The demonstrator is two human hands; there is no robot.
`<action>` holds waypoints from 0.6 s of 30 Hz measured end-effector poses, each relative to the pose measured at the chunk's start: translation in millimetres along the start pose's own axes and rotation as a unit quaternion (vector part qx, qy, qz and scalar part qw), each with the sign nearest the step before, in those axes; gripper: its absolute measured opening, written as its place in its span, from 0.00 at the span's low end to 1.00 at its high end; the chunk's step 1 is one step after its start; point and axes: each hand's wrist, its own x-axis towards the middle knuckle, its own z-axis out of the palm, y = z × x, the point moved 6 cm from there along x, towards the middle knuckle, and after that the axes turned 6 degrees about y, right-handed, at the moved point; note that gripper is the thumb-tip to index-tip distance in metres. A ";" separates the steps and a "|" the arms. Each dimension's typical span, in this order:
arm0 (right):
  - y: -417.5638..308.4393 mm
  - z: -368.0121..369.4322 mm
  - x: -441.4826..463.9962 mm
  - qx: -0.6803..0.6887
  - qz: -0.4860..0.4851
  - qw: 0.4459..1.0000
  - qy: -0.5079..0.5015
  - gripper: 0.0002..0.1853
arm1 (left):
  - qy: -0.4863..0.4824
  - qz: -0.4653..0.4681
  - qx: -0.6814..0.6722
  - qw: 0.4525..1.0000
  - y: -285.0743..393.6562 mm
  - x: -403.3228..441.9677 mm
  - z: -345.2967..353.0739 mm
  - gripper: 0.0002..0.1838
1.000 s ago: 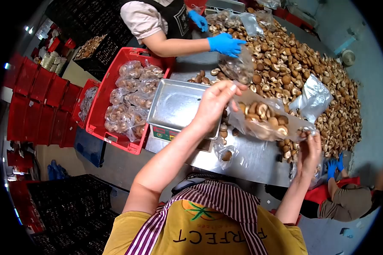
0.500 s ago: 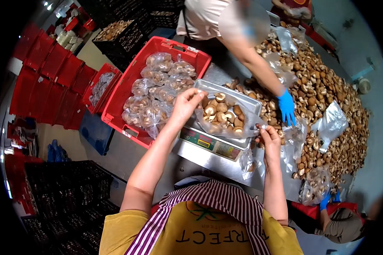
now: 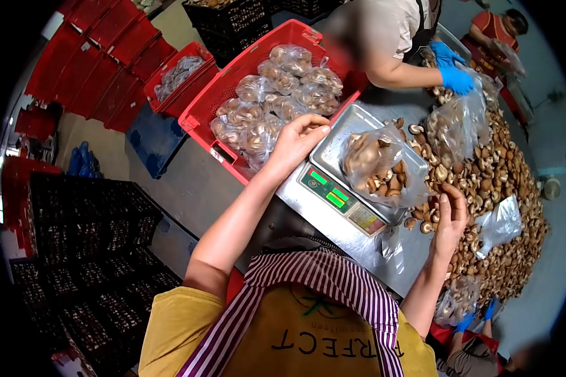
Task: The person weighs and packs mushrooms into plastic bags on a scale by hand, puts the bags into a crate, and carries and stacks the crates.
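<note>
Mushroom bag (image 3: 372,154), previously pinched by left hand (image 3: 299,141), now released there, rested on scale pan (image 3: 338,137): left hand's 4 o'clock, right hand's (image 3: 449,223) 10. Left fingers loosely parted, empty; right grip cannot be told.

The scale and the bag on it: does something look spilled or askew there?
Slightly. The bag of mushrooms lies on the scale tray, but its loose film overhangs the edge towards the right hand. Crumpled plastic lies beside the scale, which looks untidy. Nothing looks clearly damaged.
</note>
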 end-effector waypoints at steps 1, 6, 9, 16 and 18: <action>-4.8 9.6 0.0 -0.006 -0.009 1.000 -0.009 0.12 | -0.002 -0.003 -0.011 1.000 4.2 -1.0 0.1 0.14; 4.4 39.1 7.5 0.002 -0.015 0.998 -0.058 0.11 | -0.013 0.027 -0.027 0.999 -5.9 7.5 12.6 0.13; 14.5 53.9 11.5 0.002 -0.016 0.997 -0.077 0.11 | -0.034 0.093 0.066 0.993 4.1 6.0 31.1 0.12; 15.5 77.7 14.2 -0.173 -0.083 0.976 -0.099 0.11 | -0.058 0.236 0.279 0.929 19.9 -15.5 100.5 0.26; 8.6 80.7 12.3 -0.241 -0.141 0.953 -0.116 0.13 | -0.071 0.287 0.397 0.869 14.6 -17.0 121.1 0.28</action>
